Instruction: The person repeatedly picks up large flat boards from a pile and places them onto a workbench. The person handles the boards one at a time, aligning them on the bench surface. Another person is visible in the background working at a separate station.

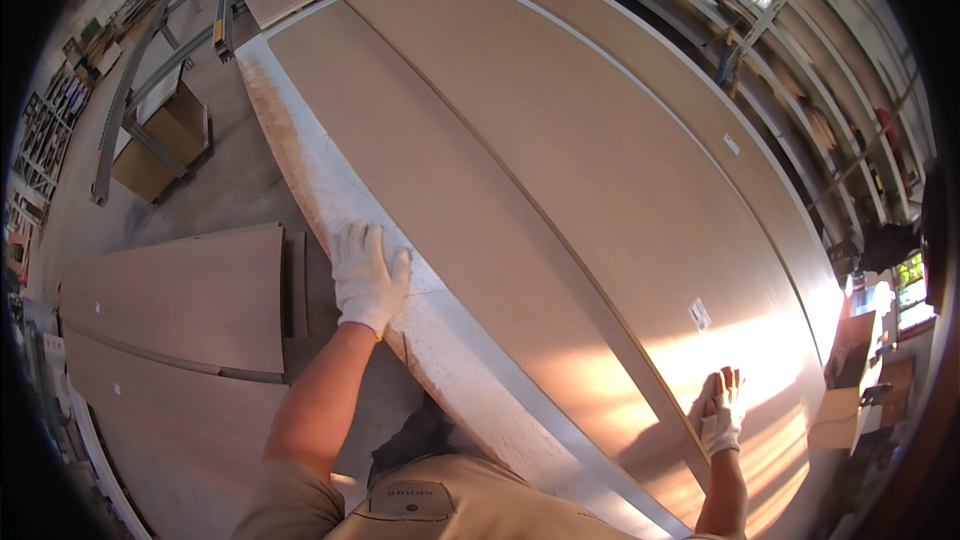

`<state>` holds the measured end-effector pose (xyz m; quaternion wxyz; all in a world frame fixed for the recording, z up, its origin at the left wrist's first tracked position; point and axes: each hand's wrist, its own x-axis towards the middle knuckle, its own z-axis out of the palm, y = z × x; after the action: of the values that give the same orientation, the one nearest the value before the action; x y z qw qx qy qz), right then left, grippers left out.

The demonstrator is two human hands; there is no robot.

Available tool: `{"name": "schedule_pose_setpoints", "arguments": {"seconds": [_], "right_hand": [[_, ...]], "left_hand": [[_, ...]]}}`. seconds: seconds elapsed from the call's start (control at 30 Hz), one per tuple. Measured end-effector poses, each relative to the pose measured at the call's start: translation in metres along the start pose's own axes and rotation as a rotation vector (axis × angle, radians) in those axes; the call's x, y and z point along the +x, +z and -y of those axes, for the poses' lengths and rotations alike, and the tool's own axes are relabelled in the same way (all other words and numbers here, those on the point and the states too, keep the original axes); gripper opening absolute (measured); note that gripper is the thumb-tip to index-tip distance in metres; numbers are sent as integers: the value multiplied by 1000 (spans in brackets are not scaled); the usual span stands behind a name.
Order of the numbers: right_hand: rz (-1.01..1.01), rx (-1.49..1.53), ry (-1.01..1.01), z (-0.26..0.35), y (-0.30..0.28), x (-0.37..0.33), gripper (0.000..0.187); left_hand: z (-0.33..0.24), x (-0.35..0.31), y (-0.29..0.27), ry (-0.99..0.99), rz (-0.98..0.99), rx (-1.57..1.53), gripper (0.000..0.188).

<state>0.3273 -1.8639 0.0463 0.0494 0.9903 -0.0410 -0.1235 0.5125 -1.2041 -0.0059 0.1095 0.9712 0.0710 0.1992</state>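
Observation:
Long brown panels lie side by side on a broad white work surface. My left hand, in a white glove, rests on the chipped left edge of that surface with its fingers stretched out, holding nothing. Just right of it is the narrow brown panel. My right hand, also gloved, lies near the close end of the wide middle panel, its fingers extended over the sunlit face. A white sticker is on this panel. A seam with a raised edge runs between the narrow and middle panels.
Another brown panel lies along the far right. On the left, more panels are stacked low, beyond a gap of floor. A metal frame and a box stand at the far left. Shelving racks line the right.

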Motion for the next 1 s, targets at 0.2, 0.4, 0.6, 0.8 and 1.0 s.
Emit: {"name": "schedule_pose_setpoints", "arguments": {"seconds": [0.2,0.4,0.6,0.8,1.0], "right_hand": [[-140,-13,134,-114,46,-76,66],[-132,210,221,-141,64,-79,63],[-174,120,212,-71,59,-72,60],[-312,15,-87,47,12,7,76],[-303,53,-86,40,18,7,74]], "left_hand": [[-3,0,6,-65,19,77,53],[3,-1,-9,-85,2,126,50],[-16,13,8,-57,3,43,50],[-7,3,-4,-129,15,55,51],[-6,-1,-4,-141,-8,66,49]]}}
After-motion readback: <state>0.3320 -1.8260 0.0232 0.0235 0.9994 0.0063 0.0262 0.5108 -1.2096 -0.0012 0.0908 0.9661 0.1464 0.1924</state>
